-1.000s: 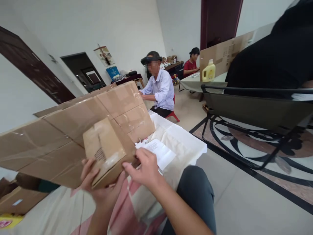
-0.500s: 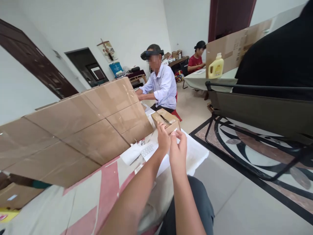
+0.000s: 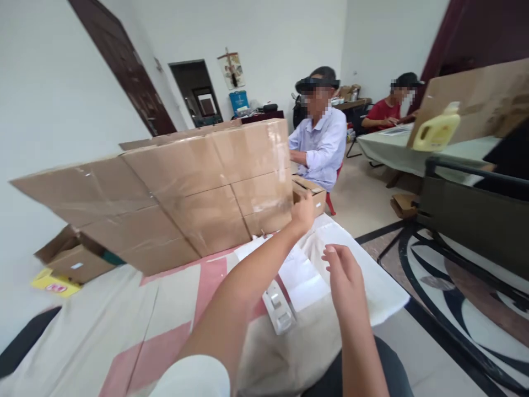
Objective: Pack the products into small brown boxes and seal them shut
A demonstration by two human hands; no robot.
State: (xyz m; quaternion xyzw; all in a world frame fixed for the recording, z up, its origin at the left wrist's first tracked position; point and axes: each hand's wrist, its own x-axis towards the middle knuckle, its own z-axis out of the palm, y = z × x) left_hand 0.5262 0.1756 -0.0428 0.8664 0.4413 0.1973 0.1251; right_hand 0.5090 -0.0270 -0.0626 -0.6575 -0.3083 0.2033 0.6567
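Note:
My left hand point(image 3: 303, 212) reaches out to a small cardboard box point(image 3: 319, 199) at the far end of the table. Its fingers bend against the near left edge of the box and seem to grip it; the fingertips are partly hidden. Dark slots show in the box's top, and a small white label is on its side. Nearer to me, my right hand point(image 3: 346, 270) hovers over a white sheet point(image 3: 372, 286), fingers loosely curved and apart, holding nothing. Between my forearms lie white papers point(image 3: 303, 278) and a white plastic object point(image 3: 279, 309) of unclear kind.
A tall cardboard partition point(image 3: 206, 193) stands along the table's left side. Behind it sits a co-worker in a light shirt point(image 3: 324, 138). An open carton point(image 3: 82, 256) and a yellow packet point(image 3: 55, 282) lie far left. A folding chair point(image 3: 463, 193) stands right.
The box has shifted away from me, close against the partition's end, with my left hand at it. My right hand has come off the box and back toward me. The view has turned left.

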